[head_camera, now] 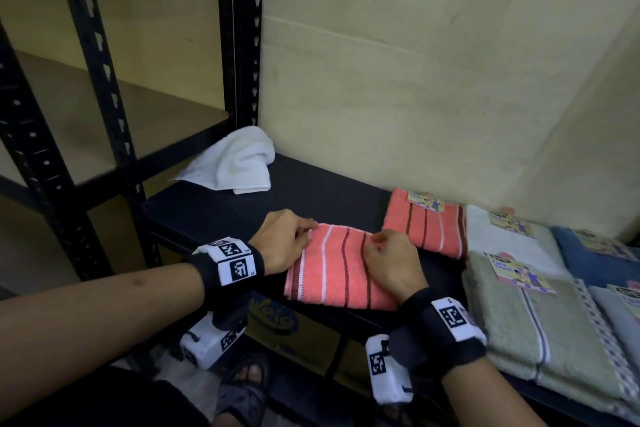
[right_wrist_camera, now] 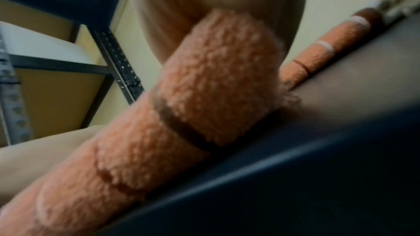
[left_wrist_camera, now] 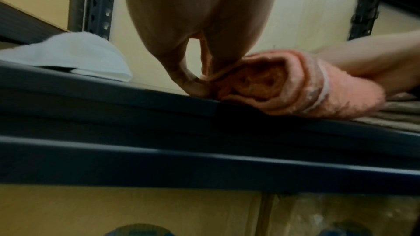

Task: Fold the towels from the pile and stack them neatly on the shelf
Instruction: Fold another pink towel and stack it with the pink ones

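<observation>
Both hands, the left hand (head_camera: 281,242) and right hand (head_camera: 391,258), pinch the far edge of the folded striped towel (head_camera: 334,270) on the shelf (head_camera: 214,208), finishing its fold; next, I judge, it goes onto the folded twin (head_camera: 427,224) just beyond it.

The black shelf (head_camera: 214,211) carries a crumpled white towel (head_camera: 235,159), two coral striped towels (head_camera: 339,270) and folded stacks (head_camera: 540,322).

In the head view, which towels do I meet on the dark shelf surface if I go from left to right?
White towel → coral striped towel under the left hand and right hand → second coral striped towel → green towel.
</observation>
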